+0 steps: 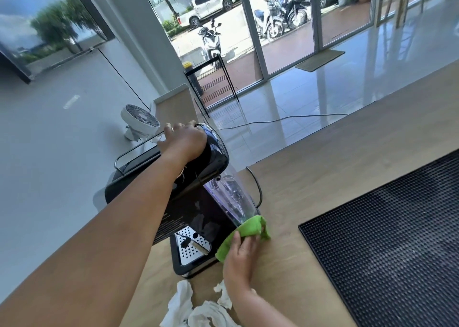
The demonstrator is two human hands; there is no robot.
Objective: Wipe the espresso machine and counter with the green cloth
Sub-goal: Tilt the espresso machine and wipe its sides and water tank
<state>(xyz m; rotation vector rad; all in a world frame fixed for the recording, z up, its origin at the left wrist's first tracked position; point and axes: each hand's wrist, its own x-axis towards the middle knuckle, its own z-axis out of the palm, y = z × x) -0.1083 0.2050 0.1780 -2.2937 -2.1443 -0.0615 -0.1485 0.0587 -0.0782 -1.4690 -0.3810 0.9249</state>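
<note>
A black espresso machine [198, 202] stands on the light wooden counter [310, 177], tipped away from me, with its steel drip tray [192, 248] facing me. My left hand [183, 140] grips the machine's top at its far edge. A green cloth [244, 232] lies bunched on the counter against the machine's right lower side, by the clear water tank [233, 197]. My right hand [242, 254] presses on the cloth with fingers spread over it.
A black rubber bar mat [387, 239] covers the counter on the right. Crumpled white paper tissues [198, 309] lie near the front edge. The machine's black cable [257, 185] curls behind the tank. A white fan [139, 121] stands at the back left.
</note>
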